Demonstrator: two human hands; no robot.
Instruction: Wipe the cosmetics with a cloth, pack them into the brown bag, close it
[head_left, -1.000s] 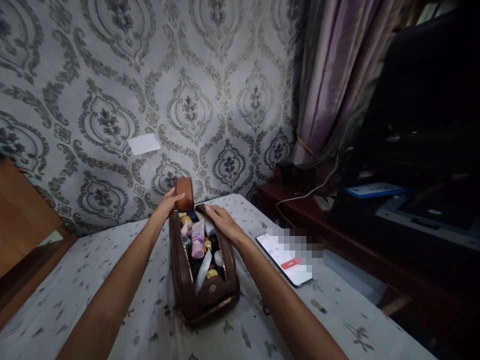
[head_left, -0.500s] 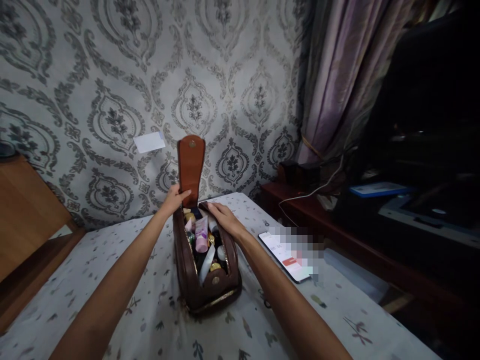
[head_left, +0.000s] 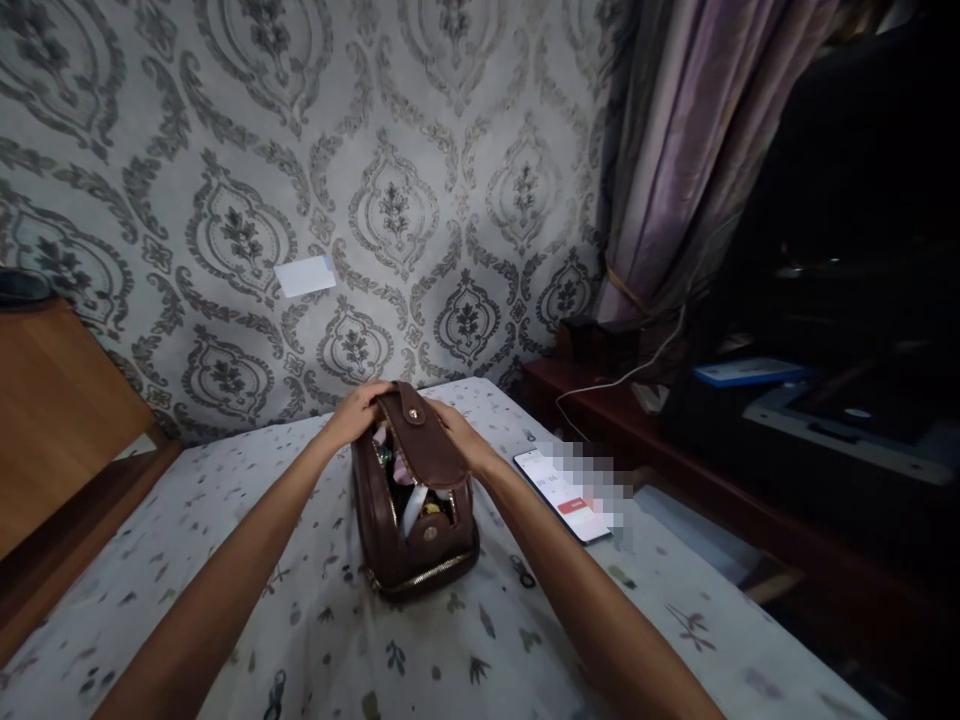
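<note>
Brown leather-look bag (head_left: 373,525), flap (head_left: 427,442) partway over its top

We have the bag on the patterned sheet (head_left: 315,610), left of the phone (head_left: 551,490), open at its near end where a white tube (head_left: 413,510) shows. Our left hand (head_left: 354,414) is at its far left corner, our right hand (head_left: 459,436) against the far right side; the fingertips are mostly hidden, so we cannot tell whether they are clamped. We judge the walls soft, the flap bendy, the packed bag moderately heavy; best held low by both sides and level.
</note>
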